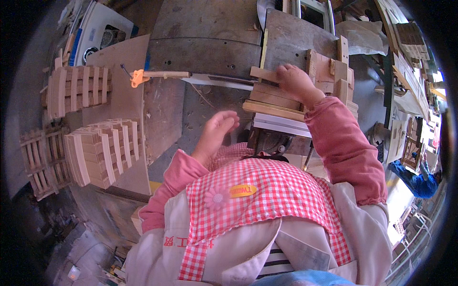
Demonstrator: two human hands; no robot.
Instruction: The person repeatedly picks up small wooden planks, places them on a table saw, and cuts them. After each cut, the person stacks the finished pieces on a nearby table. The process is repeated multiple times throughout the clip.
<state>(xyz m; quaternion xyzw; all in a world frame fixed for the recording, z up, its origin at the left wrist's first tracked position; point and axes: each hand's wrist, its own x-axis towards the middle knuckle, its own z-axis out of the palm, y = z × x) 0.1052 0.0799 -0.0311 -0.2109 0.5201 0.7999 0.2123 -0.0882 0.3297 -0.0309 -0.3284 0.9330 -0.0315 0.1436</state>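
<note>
Blue cloth (310,278) lies nearest; my right hand (296,85) grips a wood strip (262,75), likely stiff and light, best held by its edges; my left hand (215,131) is empty.

Right hand (296,82) gripping wood strip (263,74); left hand (217,134) near apron (267,193); slat stacks (102,150) leftward.

stacked wooden slats (102,152) and a metal machine table (205,59) show a woodworking workshop.
</note>
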